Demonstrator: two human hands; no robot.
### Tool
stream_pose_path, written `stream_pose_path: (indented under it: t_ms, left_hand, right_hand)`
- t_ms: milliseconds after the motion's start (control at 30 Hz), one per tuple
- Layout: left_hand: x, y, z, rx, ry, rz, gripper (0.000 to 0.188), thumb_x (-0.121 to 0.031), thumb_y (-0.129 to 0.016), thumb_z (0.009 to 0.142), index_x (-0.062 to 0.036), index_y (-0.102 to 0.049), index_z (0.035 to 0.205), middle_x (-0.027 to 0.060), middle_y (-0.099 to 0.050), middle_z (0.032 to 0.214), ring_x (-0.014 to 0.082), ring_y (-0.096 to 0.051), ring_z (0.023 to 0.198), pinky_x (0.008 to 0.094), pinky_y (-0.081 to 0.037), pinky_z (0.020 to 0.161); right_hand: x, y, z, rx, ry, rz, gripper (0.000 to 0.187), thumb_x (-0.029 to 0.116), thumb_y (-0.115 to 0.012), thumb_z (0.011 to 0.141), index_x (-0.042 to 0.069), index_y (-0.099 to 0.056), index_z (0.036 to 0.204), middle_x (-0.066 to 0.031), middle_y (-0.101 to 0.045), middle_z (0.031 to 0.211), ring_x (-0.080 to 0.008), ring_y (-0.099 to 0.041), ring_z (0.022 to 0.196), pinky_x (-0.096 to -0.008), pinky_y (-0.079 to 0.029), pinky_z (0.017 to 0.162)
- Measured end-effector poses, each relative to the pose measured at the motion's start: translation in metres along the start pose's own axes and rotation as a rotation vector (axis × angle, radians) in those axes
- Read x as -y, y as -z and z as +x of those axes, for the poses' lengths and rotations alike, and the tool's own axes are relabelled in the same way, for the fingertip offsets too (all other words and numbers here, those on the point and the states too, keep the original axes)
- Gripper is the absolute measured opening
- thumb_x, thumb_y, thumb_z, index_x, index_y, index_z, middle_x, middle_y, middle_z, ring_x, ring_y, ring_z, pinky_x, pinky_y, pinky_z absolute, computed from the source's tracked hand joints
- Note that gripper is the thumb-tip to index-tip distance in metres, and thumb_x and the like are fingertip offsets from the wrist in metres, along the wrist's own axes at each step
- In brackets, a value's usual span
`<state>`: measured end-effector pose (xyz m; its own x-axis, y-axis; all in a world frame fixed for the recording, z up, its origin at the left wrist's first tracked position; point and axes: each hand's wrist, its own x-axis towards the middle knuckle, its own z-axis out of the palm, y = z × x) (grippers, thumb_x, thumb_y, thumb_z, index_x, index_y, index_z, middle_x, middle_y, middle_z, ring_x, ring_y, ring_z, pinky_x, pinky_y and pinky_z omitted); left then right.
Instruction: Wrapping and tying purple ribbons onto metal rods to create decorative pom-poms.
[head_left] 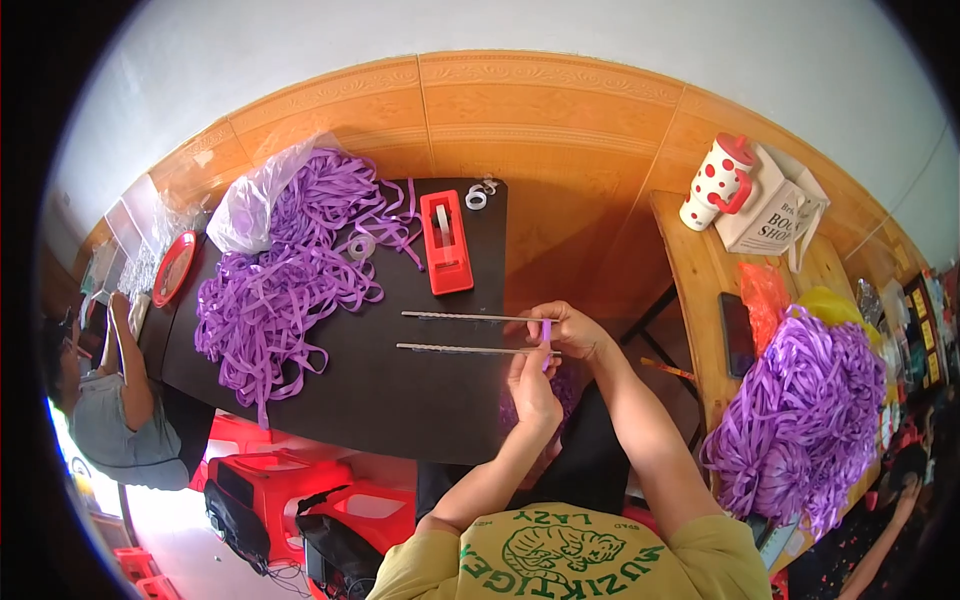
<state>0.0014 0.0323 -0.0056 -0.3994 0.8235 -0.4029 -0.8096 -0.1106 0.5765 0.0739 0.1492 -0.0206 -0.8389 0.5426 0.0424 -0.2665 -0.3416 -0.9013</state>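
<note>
Two thin metal rods (455, 348) lie side by side over the right part of the dark table (400, 410) and reach past its edge to my hands. A short piece of purple ribbon (546, 332) spans the rod ends. My right hand (572, 332) pinches the ribbon at the far rod, fingers closed. Nearer to me, my left hand (535, 388) is closed on the ribbon by the near rod. The fingertips partly hide the rod ends and the ribbon's ends. Below my hands, more purple ribbon shows dimly near my lap.
A large tangle of purple ribbon (265, 310) and a white plastic bag (245, 215) cover the table's left. A red tape dispenser (446, 245) stands behind the rods. On the right wooden table (690, 260) are another ribbon heap (800, 415), a phone (737, 335) and a dotted tumbler (715, 185). People sit at both sides.
</note>
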Motion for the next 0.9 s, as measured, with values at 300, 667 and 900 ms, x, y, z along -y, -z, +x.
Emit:
stream_pose_path:
  t_ms: [300, 667, 900]
  left_hand:
    - [0.005, 0.001, 0.000, 0.078, -0.085, -0.139, 0.002, -0.003, -0.063, 0.081, -0.0037, -0.064, 0.081, 0.0066, -0.066, 0.082, 0.0159, -0.061, 0.073, 0.0276, -0.046, 0.074]
    - [0.008, 0.002, 0.002, 0.147, -0.119, -0.189, 0.006, -0.001, -0.060, 0.082, 0.0010, -0.065, 0.085, 0.0093, -0.066, 0.086, 0.0177, -0.063, 0.082, 0.0288, -0.047, 0.080]
    - [0.007, 0.005, 0.004, 0.132, -0.152, -0.163, 0.006, -0.002, -0.060, 0.082, -0.0003, -0.065, 0.085, 0.0085, -0.067, 0.086, 0.0164, -0.062, 0.080, 0.0275, -0.046, 0.078]
  right_hand:
    - [-0.007, 0.000, 0.007, 0.016, -0.039, 0.224, 0.008, 0.001, -0.069, 0.071, 0.003, -0.062, 0.076, -0.0153, -0.064, 0.103, -0.0072, -0.055, 0.068, -0.0221, -0.049, 0.065]
    - [-0.022, 0.016, 0.011, 0.091, -0.151, 0.441, 0.015, 0.010, -0.070, 0.076, 0.000, -0.059, 0.078, -0.0201, -0.060, 0.107, -0.0174, -0.063, 0.085, -0.0282, -0.054, 0.072]
    - [-0.006, 0.008, 0.006, -0.003, -0.178, 0.316, 0.018, 0.014, -0.066, 0.080, -0.003, -0.059, 0.081, -0.0229, -0.060, 0.111, -0.0234, -0.064, 0.086, -0.0329, -0.054, 0.077]
